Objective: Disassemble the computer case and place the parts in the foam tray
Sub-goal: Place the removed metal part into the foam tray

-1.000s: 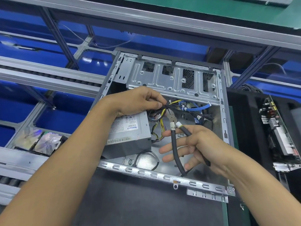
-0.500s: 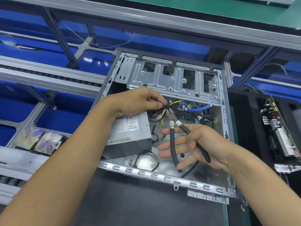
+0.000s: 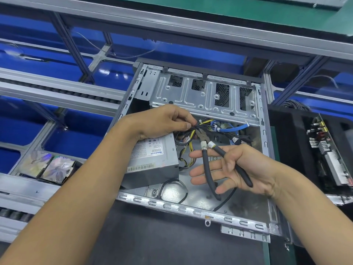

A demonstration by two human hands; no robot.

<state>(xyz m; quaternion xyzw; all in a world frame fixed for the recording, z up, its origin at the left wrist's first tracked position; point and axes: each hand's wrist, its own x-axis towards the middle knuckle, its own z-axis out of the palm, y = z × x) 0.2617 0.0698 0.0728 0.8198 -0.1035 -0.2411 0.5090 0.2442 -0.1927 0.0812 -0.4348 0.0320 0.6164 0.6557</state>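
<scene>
In the case [image 3: 198, 100], the power supply [image 3: 152, 161] sits left, cables [image 3: 212, 129] behind its right, pliers [image 3: 210, 155] right of it; a foam tray [image 3: 286, 134] lies right of the case

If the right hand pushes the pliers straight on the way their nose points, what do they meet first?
The wire bundle pinched by the left hand. The pliers in the right hand point up-left, nose already at the bundle; depth is unclear, so contact can't be confirmed.

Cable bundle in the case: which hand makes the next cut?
Right hand: it holds the pliers, whose tip sits at the cable bundle. Left hand pinches that bundle.
</scene>
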